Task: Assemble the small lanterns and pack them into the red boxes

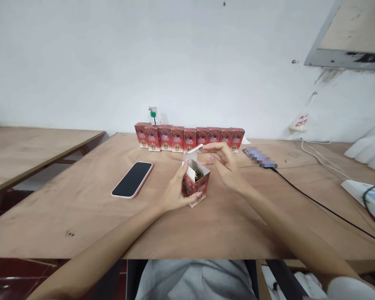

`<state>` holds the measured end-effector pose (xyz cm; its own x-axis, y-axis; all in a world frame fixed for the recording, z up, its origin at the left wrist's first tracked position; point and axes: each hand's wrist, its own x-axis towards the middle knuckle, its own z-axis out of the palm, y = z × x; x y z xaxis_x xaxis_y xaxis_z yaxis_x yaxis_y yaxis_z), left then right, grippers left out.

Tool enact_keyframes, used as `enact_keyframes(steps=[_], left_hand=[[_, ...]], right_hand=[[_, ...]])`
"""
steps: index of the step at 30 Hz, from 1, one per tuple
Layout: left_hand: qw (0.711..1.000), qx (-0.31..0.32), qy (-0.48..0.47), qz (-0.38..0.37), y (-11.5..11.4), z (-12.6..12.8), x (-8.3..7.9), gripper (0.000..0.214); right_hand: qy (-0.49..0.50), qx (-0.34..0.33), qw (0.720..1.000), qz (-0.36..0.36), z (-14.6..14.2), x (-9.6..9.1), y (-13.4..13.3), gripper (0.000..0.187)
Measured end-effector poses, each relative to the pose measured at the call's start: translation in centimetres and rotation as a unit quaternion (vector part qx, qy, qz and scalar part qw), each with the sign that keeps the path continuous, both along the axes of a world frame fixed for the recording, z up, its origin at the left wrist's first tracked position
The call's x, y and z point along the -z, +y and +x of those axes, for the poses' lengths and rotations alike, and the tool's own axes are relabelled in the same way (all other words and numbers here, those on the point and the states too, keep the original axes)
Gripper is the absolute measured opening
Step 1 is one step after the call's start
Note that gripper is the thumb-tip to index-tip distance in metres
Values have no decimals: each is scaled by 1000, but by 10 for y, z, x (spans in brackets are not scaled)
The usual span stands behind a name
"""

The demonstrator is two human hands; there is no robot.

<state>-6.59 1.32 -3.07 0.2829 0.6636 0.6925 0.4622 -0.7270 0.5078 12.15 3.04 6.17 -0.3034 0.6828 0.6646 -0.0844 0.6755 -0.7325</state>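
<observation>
A small red printed cardboard box (pixel 203 186) is held upright near the middle of the wooden table, its white lid flap (pixel 192 155) raised. Inside it shows a dark and gold item (pixel 198 174), whose kind I cannot make out. My left hand (pixel 177 189) grips the box from the left, thumb across the front and fingers along the side. At the right of the flap, my right hand (pixel 222 164) has its fingers apart and bent, with the fingertips close to the flap's edge. Whether they touch it I cannot tell.
Several matching red boxes (pixel 190 139) stand in a row by the wall, a pump bottle (pixel 153 114) behind them. A phone (pixel 132 180) lies left, another phone (pixel 260 158) with a black cable (pixel 312 198) right. A white box (pixel 367 198) sits at the right edge.
</observation>
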Motion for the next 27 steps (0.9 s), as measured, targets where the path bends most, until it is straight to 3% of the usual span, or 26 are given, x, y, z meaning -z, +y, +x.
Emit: enact_keyframes(steps=[3, 7, 12, 16, 22, 27], left_hand=[[1000, 11, 9, 5, -3, 0, -7, 98], [999, 41, 13, 25, -5, 1, -17, 93], [997, 70, 7, 27, -5, 1, -21, 91], [997, 71, 1, 5, -4, 0, -22, 89], [996, 57, 66, -1, -10, -2, -32, 59], [999, 38, 9, 34, -2, -4, -16, 78]], right_hand=[[10, -38, 996, -84, -5, -1, -1, 39], [33, -53, 989, -132, -7, -8, 1, 59], [-11, -105, 977, -186, -7, -16, 5, 34], [2, -93, 974, -206, -13, -17, 10, 32], [-12, -71, 973, -218, -22, -20, 15, 31], [-41, -83, 985, -149, -19, -16, 15, 29]])
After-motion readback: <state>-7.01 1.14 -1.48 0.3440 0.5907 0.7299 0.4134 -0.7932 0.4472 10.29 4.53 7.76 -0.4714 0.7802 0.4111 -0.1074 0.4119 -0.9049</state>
